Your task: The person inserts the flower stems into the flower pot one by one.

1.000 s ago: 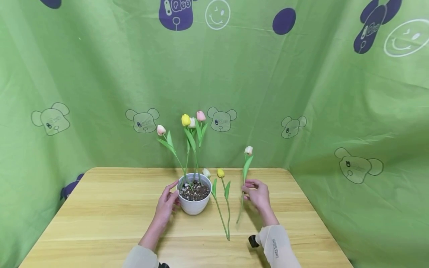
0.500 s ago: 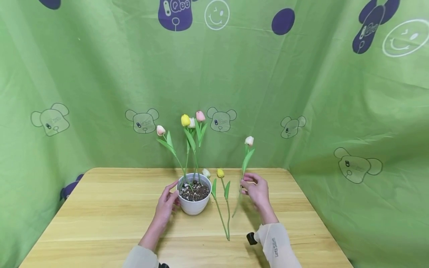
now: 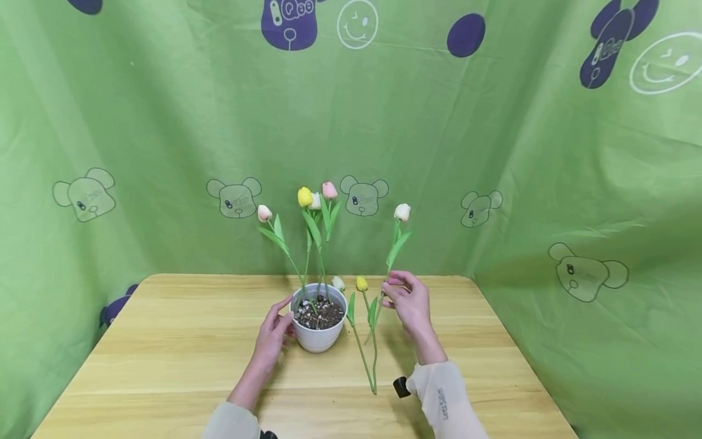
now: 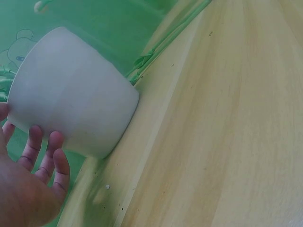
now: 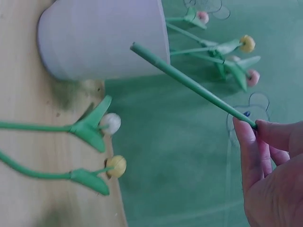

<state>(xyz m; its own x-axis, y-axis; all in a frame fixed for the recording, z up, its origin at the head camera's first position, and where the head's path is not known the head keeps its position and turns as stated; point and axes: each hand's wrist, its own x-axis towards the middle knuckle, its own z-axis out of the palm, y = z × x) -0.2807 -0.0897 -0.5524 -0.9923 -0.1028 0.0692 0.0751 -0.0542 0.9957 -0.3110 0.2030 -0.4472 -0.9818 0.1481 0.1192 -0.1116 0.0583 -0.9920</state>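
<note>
A white flower pot (image 3: 316,335) with dark soil stands upright, holding several artificial tulips in yellow, white and pink. My left hand (image 3: 270,337) rests against the pot's left side, thumb and index finger at the rim; in the left wrist view its other fingers lie loosely by the wall. Between right thumb and fingertips, my right hand (image 3: 409,303) pinches the stem of a pale pink-white tulip (image 3: 402,213), bloom up, above the table. In the right wrist view the bare lower end of its stem (image 5: 189,84) points toward the pot.
A white tulip (image 3: 359,344) and a yellow tulip (image 3: 375,353) lie on the wooden table (image 3: 164,341) between pot and right hand, stem ends together. A green printed curtain (image 3: 428,140) surrounds the table's back and sides.
My right hand has moved left and away from me, lifting the held tulip toward the pot; its stem end now passes behind the lying yellow tulip. The left hand has stayed at the pot.
</note>
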